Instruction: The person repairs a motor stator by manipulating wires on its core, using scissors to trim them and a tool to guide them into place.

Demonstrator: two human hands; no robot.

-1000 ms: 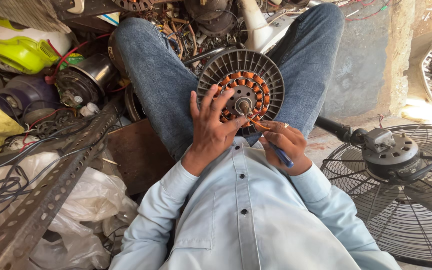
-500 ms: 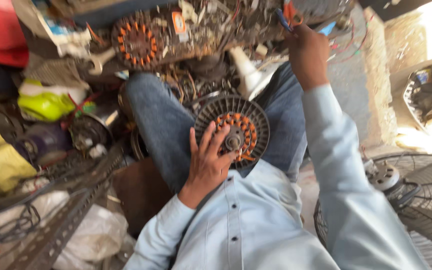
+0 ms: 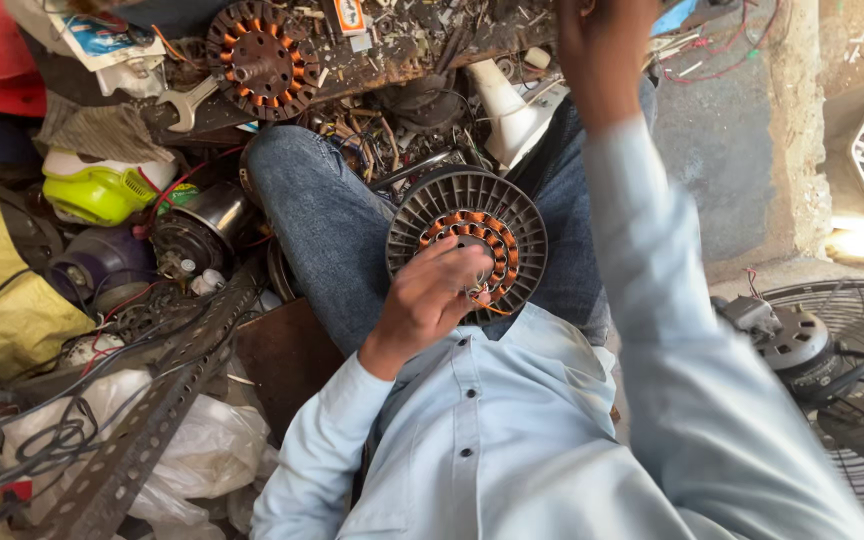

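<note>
Head view, looking down at lap; round fan motor stator [image 3: 467, 240] with grey finned rim and ring of copper coils sits on the person's lap between the jeans-clad knees, just above frame centre; it is a disc, no real long axis, flat coil face tilted up toward the camera, shaft axis pointing roughly out at the viewer; left hand [image 3: 430, 300] rests on the stator from 7 o'clock, fingers [image 3: 457, 262] loosely curled and a little spread, tips on the coil ring and hub, partly covering the lower left of the face; thin wires poke out by the fingertips at the disc's 5 o'clock edge, cannot tell if pinched; stator lies under and beyond the fingers, rim showing clear from 9 through 12 to 4 o'clock; right hand [image 3: 602, 45] raised to 12 o'clock at the top edge of frame, well apart from the stator, sleeve stretched along the right side; its fingers are cut off by the frame edge, cannot tell if open or holding anything; second stator [image 3: 262, 60] with copper windings lies on the cluttered bench at 11 o'clock, a spanner [image 3: 187, 100] just beside it; lime-green casing [image 3: 102, 190] at 9 o'clock; perforated metal angle bar [image 3: 152, 420] at 8 o'clock; fan guard with motor [image 3: 802, 345] at 4 o'clock.
</note>
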